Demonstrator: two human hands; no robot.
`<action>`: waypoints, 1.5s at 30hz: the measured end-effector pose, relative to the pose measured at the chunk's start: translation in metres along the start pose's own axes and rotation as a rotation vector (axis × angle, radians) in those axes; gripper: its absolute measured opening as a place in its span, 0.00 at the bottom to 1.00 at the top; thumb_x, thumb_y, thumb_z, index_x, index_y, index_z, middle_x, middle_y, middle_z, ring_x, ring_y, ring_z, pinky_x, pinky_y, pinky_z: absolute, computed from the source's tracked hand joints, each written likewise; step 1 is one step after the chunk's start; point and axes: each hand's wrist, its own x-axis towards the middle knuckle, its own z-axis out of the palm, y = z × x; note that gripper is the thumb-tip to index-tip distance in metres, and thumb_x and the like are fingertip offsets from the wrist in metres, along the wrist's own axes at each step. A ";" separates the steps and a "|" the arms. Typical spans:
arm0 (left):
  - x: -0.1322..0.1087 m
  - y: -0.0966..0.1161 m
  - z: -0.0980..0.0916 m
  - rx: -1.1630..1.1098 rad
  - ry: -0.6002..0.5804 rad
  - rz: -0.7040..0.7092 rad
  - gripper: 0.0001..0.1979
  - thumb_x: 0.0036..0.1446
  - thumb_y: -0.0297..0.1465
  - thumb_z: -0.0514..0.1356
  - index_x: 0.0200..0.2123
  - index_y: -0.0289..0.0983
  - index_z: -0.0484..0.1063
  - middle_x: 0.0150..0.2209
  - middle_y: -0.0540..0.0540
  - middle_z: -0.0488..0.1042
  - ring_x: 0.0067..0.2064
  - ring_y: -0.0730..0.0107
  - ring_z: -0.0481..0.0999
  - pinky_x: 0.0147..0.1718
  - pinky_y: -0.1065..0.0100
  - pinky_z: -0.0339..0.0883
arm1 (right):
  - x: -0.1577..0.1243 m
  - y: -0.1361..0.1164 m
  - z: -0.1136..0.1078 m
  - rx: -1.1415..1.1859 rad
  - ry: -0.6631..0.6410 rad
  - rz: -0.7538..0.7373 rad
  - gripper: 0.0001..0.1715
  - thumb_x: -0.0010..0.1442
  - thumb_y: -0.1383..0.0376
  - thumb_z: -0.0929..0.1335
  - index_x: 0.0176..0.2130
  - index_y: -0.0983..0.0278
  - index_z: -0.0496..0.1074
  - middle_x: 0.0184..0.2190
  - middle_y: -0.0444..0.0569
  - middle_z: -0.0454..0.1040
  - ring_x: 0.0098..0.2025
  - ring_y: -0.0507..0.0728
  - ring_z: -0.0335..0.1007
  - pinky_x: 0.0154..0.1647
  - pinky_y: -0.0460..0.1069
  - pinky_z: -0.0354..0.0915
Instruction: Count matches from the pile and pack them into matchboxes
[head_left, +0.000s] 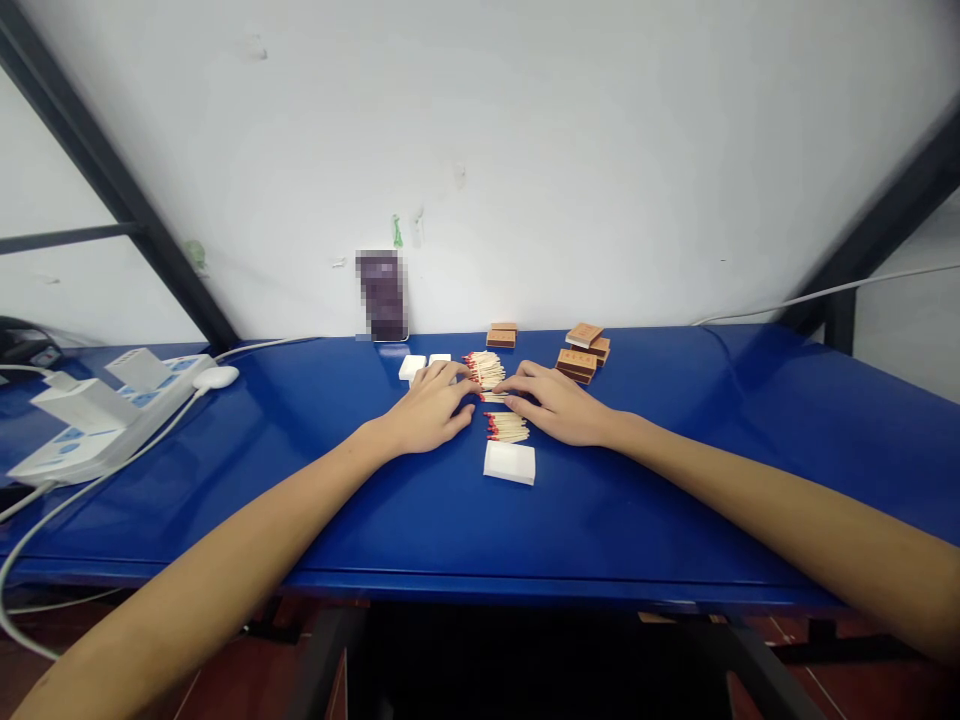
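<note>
Both my hands rest on a blue table [420, 520] with their fingertips meeting over red-tipped matches. My left hand [431, 408] lies palm down, fingers together, touching a few matches between the hands. My right hand [555, 402] mirrors it, its fingertips pinched on the same matches. A larger heap of matches [486, 368] lies just behind the fingers, and a smaller bundle of matches [508, 428] lies just in front. A white inner matchbox tray [510, 463] sits nearest me.
Brown matchbox sleeves are stacked at back right [583, 352], with another brown sleeve [501, 336] behind the heap. Two white trays [412, 366] sit behind my left hand. A white power strip with adapters and cables [97, 415] occupies the left. A dark phone [382, 295] leans on the wall.
</note>
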 end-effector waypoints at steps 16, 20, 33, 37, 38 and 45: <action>0.000 0.004 -0.003 0.003 0.009 0.032 0.15 0.66 0.31 0.50 0.52 0.39 0.71 0.52 0.39 0.67 0.54 0.53 0.63 0.53 0.49 0.60 | 0.000 0.002 0.003 0.022 0.045 -0.033 0.18 0.68 0.62 0.60 0.48 0.64 0.75 0.38 0.52 0.70 0.38 0.58 0.68 0.41 0.53 0.63; 0.000 0.004 -0.003 -0.002 0.010 0.030 0.15 0.66 0.31 0.51 0.52 0.39 0.71 0.52 0.39 0.67 0.54 0.53 0.63 0.53 0.49 0.60 | 0.000 0.003 0.003 0.035 0.051 -0.040 0.16 0.67 0.64 0.61 0.47 0.64 0.75 0.38 0.51 0.70 0.36 0.57 0.67 0.38 0.51 0.62; 0.000 0.004 -0.003 -0.006 0.011 0.039 0.13 0.65 0.31 0.52 0.49 0.39 0.72 0.52 0.41 0.68 0.54 0.54 0.64 0.53 0.51 0.59 | 0.000 0.001 0.002 0.079 0.063 -0.056 0.13 0.63 0.67 0.62 0.43 0.64 0.75 0.33 0.48 0.69 0.32 0.55 0.65 0.33 0.49 0.59; 0.000 0.004 -0.003 -0.011 0.005 0.039 0.13 0.66 0.31 0.51 0.49 0.39 0.72 0.52 0.41 0.68 0.54 0.54 0.64 0.53 0.50 0.59 | 0.000 0.000 0.002 0.069 0.061 -0.055 0.13 0.63 0.67 0.62 0.43 0.64 0.75 0.33 0.48 0.69 0.33 0.55 0.65 0.33 0.49 0.59; 0.000 0.004 -0.003 -0.013 0.005 0.039 0.13 0.66 0.31 0.51 0.49 0.39 0.72 0.52 0.41 0.68 0.54 0.54 0.64 0.53 0.50 0.59 | 0.000 0.000 0.002 0.067 0.060 -0.054 0.13 0.63 0.67 0.62 0.43 0.65 0.75 0.33 0.49 0.69 0.33 0.55 0.65 0.33 0.49 0.59; 0.000 0.004 -0.004 -0.021 0.001 0.049 0.13 0.65 0.30 0.52 0.48 0.41 0.73 0.52 0.42 0.68 0.55 0.54 0.64 0.53 0.51 0.58 | 0.000 0.001 0.002 0.065 0.070 -0.061 0.13 0.64 0.67 0.62 0.40 0.64 0.75 0.34 0.49 0.71 0.32 0.55 0.65 0.33 0.49 0.59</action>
